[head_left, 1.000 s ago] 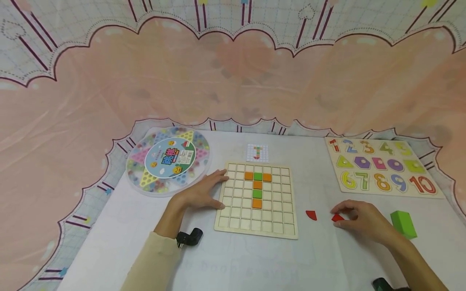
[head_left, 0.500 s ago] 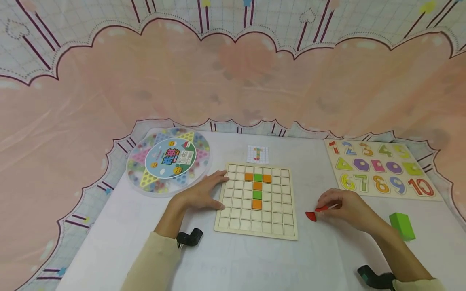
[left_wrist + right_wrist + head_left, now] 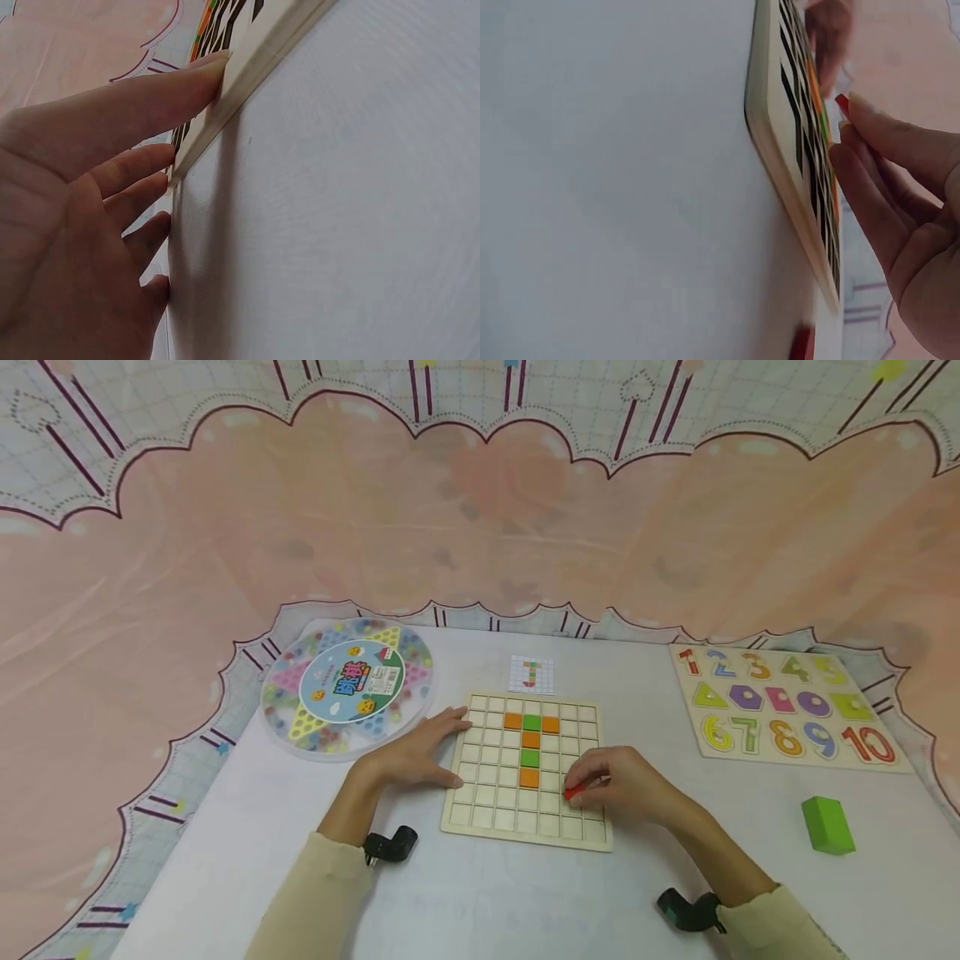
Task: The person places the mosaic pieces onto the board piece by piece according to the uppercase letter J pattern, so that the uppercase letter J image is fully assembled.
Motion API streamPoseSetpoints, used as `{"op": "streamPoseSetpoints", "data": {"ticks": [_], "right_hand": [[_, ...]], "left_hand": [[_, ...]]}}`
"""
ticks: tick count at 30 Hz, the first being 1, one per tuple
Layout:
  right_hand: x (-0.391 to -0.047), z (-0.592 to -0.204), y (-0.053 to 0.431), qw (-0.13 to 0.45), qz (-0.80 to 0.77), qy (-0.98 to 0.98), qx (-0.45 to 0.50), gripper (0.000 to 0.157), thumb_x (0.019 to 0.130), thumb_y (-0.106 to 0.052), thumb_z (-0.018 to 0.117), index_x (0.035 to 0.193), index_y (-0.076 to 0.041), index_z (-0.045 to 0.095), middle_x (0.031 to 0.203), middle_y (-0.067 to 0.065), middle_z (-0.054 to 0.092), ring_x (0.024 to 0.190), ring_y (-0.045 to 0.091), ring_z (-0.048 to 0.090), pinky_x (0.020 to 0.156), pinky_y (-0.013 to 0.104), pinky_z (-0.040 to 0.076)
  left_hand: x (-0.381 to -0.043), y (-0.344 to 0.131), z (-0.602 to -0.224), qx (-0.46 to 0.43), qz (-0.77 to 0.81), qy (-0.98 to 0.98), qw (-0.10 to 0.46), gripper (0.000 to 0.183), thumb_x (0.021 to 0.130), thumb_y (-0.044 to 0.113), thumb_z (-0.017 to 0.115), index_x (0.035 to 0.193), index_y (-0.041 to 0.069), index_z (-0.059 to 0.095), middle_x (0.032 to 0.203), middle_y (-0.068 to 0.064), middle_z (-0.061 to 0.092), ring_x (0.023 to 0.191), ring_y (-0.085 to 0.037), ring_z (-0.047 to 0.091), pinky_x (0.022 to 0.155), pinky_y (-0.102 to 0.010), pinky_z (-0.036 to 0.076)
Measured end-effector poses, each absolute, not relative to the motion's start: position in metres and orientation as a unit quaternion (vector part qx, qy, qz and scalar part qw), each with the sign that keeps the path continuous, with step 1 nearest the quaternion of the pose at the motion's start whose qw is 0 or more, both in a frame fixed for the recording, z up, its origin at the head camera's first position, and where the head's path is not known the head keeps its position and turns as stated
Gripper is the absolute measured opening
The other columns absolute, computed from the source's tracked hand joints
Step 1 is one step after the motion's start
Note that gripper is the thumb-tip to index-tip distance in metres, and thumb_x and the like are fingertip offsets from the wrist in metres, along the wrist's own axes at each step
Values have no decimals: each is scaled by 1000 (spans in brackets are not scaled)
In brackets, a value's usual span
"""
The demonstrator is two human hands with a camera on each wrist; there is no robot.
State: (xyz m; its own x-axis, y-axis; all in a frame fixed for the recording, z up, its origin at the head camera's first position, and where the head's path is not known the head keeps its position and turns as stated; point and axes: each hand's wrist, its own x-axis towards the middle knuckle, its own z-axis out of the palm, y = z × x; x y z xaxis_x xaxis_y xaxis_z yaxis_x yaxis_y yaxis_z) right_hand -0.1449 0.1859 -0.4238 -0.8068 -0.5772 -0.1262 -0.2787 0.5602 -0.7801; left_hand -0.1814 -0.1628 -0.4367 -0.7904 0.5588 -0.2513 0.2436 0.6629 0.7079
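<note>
A pale wooden grid board (image 3: 487, 820) lies in front of me, with orange tiles (image 3: 529, 777) and green tiles (image 3: 531, 758) set in its cells in a T shape. My left hand (image 3: 408, 758) rests at the board's left edge, fingers spread and thumb on the rim. Over the board's right part, my right hand (image 3: 630, 787) pinches a small red piece (image 3: 574, 791) between thumb and fingers. In the right wrist view the red piece (image 3: 842, 104) sits just above the board. A second red piece (image 3: 802, 344) lies on the table there, hidden under my hand in the head view.
Behind the board lies a small pattern card (image 3: 531, 674). A round Chinese checkers set (image 3: 351, 683) is at the back left and a wooden number puzzle (image 3: 791, 706) at the back right. A green block (image 3: 828, 825) stands on the white table (image 3: 495, 902) to the right.
My right hand has lifted one red piece off the table and carried it left, past the other red piece, to over the board. The left hand has stayed put.
</note>
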Motion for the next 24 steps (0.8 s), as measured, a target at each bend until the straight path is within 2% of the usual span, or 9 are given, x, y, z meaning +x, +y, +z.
{"op": "streamPoseSetpoints", "data": {"ticks": [16, 24], "right_hand": [[-147, -433, 134, 174, -372, 868, -280, 13, 78, -16, 88, 88, -16, 80, 87, -5, 74, 74, 4, 60, 67, 18, 55], [-146, -436, 127, 149, -350, 880, -286, 11, 77, -19, 88, 84, -18, 80, 84, -9, 71, 75, 3, 58, 66, 17, 54]], "left_hand": [[-183, -162, -439, 225, 341, 884, 226, 87, 81, 21, 83, 155, 6, 40, 174, -9, 15, 163, -33, 5, 133, -53, 2], [-182, -161, -437, 221, 344, 883, 229, 86, 81, 20, 83, 154, 7, 41, 174, -9, 14, 163, -34, 6, 133, -53, 2]]}}
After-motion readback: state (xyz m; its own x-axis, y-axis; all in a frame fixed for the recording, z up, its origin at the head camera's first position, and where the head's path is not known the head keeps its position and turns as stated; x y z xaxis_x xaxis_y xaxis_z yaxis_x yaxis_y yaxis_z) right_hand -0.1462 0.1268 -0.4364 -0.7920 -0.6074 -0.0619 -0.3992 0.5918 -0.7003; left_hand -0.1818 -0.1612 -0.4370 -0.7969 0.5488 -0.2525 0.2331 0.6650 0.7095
